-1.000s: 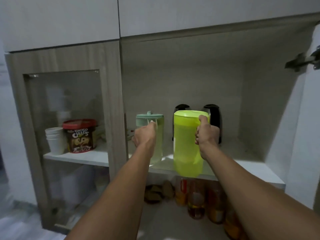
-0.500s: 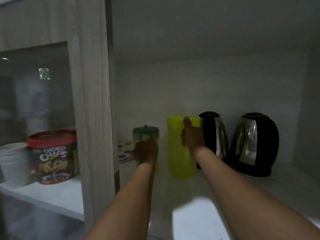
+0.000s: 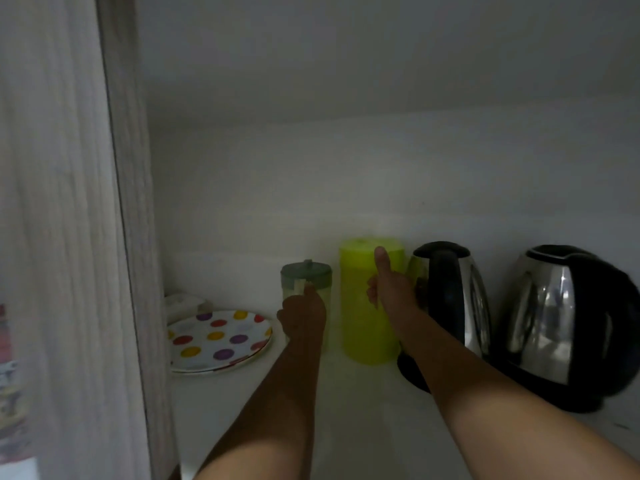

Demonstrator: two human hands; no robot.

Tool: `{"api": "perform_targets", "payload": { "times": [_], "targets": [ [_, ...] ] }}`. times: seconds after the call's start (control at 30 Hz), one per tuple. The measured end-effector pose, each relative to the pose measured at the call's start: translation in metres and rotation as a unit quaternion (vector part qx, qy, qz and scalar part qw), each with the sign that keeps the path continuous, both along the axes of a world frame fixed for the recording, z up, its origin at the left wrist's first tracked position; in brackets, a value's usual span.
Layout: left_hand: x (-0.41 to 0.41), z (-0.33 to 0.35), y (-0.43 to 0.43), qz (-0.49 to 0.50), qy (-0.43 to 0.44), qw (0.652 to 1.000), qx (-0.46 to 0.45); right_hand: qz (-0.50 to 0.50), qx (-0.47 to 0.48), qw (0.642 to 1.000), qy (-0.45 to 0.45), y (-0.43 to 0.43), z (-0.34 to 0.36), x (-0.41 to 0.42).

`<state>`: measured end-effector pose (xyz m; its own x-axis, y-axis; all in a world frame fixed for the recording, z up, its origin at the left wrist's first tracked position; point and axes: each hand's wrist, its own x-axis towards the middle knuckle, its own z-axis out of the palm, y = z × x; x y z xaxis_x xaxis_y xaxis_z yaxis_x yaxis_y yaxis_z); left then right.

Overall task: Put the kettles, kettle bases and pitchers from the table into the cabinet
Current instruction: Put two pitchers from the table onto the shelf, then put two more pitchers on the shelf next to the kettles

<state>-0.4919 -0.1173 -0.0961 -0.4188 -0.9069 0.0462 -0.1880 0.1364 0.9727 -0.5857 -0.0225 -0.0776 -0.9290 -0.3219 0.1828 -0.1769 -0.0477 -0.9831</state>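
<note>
The taller pitcher (image 3: 363, 317) was bright lime green all over; the smaller pitcher (image 3: 306, 289) was pale and clear under a grey-green lid. Both kettles (image 3: 453, 299) (image 3: 561, 323) were shiny steel with black trim. The plate (image 3: 218, 339) was white with red, yellow, purple and grey dots. The cabinet (image 3: 131, 202) frame was pale woodgrain.

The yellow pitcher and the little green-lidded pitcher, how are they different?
The yellow pitcher is taller and wider than the green-lidded pitcher. The yellow pitcher is bright yellow-green all over, lid too; the green-lidded pitcher has a pale, see-through body under a dull green lid. The right hand holds the yellow pitcher, beside a kettle; the left hand holds the green-lidded pitcher, nearer the spotted plate. Both stand upright on the shelf.
</note>
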Motion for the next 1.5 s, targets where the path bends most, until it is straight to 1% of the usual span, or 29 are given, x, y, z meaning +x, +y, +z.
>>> {"api": "perform_targets", "payload": {
  "times": [0.1,0.2,0.27,0.33,0.43,0.53,0.6,0.73,0.87,1.07,1.27,1.4,1.5],
  "targets": [
    [0.007,0.0,0.009,0.014,-0.026,1.0,0.001,-0.029,0.062,0.997,-0.023,0.006,-0.01,-0.002],
    [0.022,0.004,0.028,0.037,-0.038,0.998,-0.018,-0.05,0.109,0.992,-0.031,0.016,-0.026,0.008],
    [0.036,0.007,0.044,0.029,-0.044,0.998,-0.032,-0.042,0.135,0.99,-0.02,0.025,-0.038,0.014],
    [0.056,0.01,0.062,0.027,-0.049,0.997,-0.06,-0.029,0.148,0.988,0.017,0.043,-0.041,0.034],
    [0.093,0.019,0.099,0.022,-0.058,0.992,-0.108,-0.025,0.177,0.982,0.062,0.078,-0.029,0.082],
    [0.14,0.025,0.142,0.025,-0.076,0.986,-0.149,-0.086,0.225,0.966,0.093,0.115,-0.021,0.126],
    [0.177,0.023,0.173,0.023,-0.079,0.98,-0.183,-0.095,0.229,0.962,0.113,0.142,-0.02,0.162],
    [0.253,0.017,0.222,0.031,-0.073,0.976,-0.205,-0.075,0.254,0.954,0.141,0.184,-0.028,0.239],
    [0.332,0.026,0.244,0.063,-0.081,0.967,-0.231,-0.027,0.256,0.954,0.153,0.194,-0.026,0.32],
    [0.487,0.039,0.228,0.17,-0.081,0.949,-0.253,0.059,0.213,0.956,0.193,0.163,-0.012,0.473],
    [0.707,0.015,0.197,0.275,-0.144,0.926,-0.215,0.176,0.17,0.948,0.204,0.109,-0.021,0.672],
    [0.872,-0.006,0.184,0.356,-0.194,0.898,-0.171,0.278,0.167,0.923,0.208,0.079,-0.057,0.829],
    [0.979,-0.02,0.179,0.406,-0.216,0.878,-0.137,0.351,0.173,0.892,0.227,0.063,-0.077,0.932]
  ]
}}
